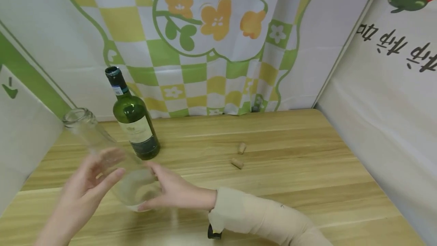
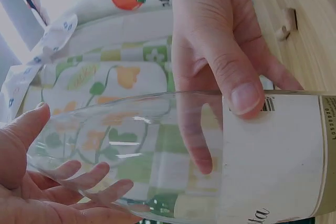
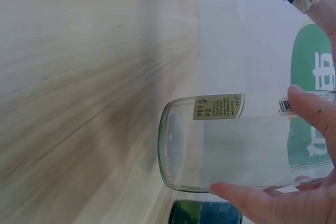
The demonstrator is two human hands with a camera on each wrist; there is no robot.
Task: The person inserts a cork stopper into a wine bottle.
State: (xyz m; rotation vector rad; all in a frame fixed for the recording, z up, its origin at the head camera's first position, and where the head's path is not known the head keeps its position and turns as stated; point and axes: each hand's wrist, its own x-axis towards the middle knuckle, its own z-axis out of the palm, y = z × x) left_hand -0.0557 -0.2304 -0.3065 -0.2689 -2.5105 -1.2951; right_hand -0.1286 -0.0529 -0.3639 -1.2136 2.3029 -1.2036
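Observation:
A clear glass bottle (image 1: 133, 181) with a pale label leans over the table, its neck toward the back left. The right hand (image 1: 175, 189) grips its lower body; in the left wrist view the right thumb lies on the label (image 2: 278, 150) by the barcode. Around the upper body is the left hand (image 1: 82, 189), blurred, with thumb extended and fingers spread loosely behind the glass. Through the bottle those left fingers (image 2: 100, 174) show in the left wrist view. In the right wrist view the bottle's base (image 3: 170, 145) hangs over the table.
Behind the hands stands a green wine bottle (image 1: 138, 128), upright and without a cork in its mouth. Two corks (image 1: 242, 148) lie at the table's middle. A checked, flowered cloth (image 1: 211, 75) hangs along the back edge, with a white panel (image 1: 382, 124) on the right.

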